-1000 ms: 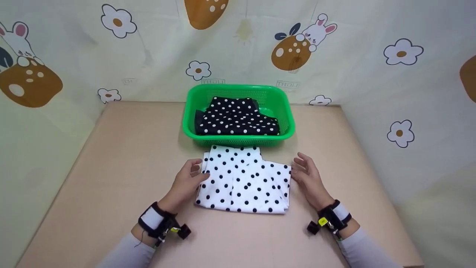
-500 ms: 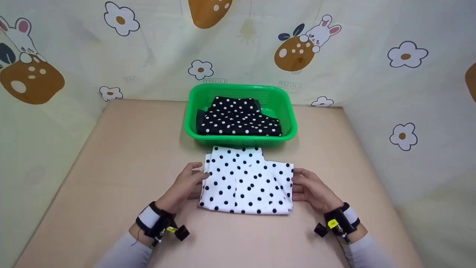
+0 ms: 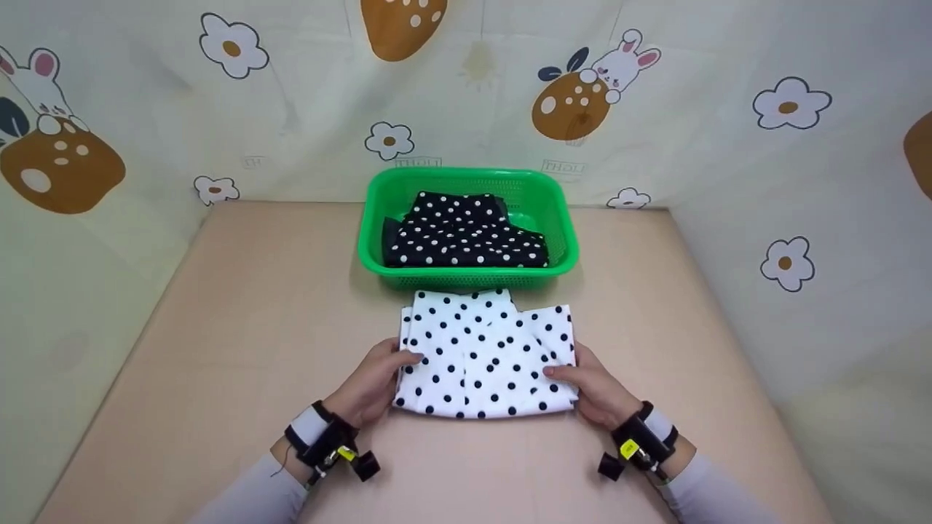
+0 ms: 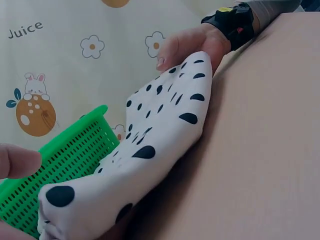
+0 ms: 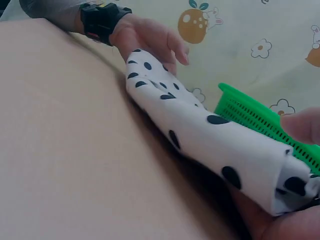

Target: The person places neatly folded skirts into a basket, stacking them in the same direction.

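A folded white garment with black polka dots (image 3: 480,356) is held between both hands, just in front of the green basket. My left hand (image 3: 375,382) grips its left edge, thumb on top and fingers tucked underneath. At the opposite edge my right hand (image 3: 601,389) does the same, its thumb lying over the dotted cloth. The wrist views show the garment's near edge (image 4: 165,165) raised over the table, with a dark shadow below. Most of the fingers are hidden under the cloth.
A green perforated basket (image 3: 371,218) stands at the back of the table (image 3: 255,306). Inside lies a folded black garment with white dots (image 3: 466,229). A printed curtain (image 3: 306,87) hangs behind the table and along its sides.
Both hands have gone from beside the white garment to under its side edges, thumbs now on top. The garment's right side has tilted up, and its front edge has lifted slightly.
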Tool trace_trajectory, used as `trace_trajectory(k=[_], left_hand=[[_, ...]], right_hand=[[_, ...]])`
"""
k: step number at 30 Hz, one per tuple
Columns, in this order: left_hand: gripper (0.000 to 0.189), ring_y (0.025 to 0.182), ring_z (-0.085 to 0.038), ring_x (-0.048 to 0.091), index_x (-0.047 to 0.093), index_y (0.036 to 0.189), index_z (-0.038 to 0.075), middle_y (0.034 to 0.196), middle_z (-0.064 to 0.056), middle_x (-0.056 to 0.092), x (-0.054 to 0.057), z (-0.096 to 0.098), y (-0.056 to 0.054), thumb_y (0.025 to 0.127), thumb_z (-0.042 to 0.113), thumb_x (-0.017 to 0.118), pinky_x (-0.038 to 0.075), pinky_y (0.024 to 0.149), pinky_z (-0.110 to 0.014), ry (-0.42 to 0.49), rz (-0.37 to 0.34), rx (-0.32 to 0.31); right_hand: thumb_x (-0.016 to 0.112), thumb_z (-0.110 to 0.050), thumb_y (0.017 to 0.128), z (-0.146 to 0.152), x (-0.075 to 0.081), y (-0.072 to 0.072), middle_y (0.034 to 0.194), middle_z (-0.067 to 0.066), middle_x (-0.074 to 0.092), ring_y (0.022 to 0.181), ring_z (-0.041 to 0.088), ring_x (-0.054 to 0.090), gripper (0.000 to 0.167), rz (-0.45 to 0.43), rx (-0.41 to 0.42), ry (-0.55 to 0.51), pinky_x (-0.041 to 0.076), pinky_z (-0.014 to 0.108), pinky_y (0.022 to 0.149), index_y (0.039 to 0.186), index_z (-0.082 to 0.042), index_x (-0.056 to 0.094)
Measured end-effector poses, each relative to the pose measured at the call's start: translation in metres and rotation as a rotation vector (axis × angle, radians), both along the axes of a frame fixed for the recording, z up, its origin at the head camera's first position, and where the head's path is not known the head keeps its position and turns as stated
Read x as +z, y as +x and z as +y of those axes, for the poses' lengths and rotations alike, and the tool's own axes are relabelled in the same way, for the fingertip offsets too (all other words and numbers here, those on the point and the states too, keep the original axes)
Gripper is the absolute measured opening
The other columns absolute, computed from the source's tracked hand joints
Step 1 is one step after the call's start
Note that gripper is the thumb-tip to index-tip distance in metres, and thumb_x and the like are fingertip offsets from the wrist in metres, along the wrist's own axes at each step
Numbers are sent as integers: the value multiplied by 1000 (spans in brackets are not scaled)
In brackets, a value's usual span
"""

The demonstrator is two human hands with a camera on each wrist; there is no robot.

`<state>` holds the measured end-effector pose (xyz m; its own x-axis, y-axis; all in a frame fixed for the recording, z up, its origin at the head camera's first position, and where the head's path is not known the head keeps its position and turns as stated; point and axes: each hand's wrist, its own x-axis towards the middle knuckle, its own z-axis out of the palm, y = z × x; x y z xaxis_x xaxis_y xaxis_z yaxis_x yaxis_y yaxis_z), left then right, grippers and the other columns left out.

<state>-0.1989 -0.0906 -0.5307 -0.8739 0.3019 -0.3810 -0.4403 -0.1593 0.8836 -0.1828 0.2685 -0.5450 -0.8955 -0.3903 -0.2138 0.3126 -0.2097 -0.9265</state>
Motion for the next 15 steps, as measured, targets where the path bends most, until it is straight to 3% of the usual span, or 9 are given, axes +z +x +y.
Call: trace_trajectory(k=[6,15], left_hand=[[59,113,-25,72,35,150,-9,141,-28,61,-8,-1,-3,97,-1,61,62,96,-35,-43,46,-19],[55,105,-24,74,41,148,-10,134,-27,65,-6,1,1,97,-1,61,63,92,-34,-107,89,34]], right_hand=[[68,9,91,-9,-4,0,155,18,56,133,27,66,91,12,-3,49,55,40,110,166,-9,22],[69,10,88,-7,2,5,150,19,60,128,29,70,90,-3,-36,72,58,41,107,165,-8,26]])
